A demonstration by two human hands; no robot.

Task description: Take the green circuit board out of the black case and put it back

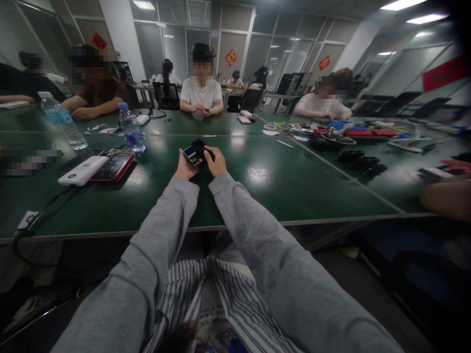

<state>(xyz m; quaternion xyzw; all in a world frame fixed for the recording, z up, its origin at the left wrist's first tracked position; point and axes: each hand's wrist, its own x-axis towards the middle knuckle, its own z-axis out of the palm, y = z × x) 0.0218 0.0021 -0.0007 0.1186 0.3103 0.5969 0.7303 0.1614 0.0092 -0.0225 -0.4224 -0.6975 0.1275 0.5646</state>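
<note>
**Case [195, 154] open between two hands, a small screen showing in it**

On my feed, left of the case stand a tall bottle [64, 121], then a power bank [83, 171], a phone [112, 167] and a small bottle [131, 130]. The left hand [185, 167] holds the case's left side; the right hand [218, 161] grips its right side. I can't tell whether it touches the table [265, 201]. Beyond it, to the right, I see cables [283, 128].
</note>
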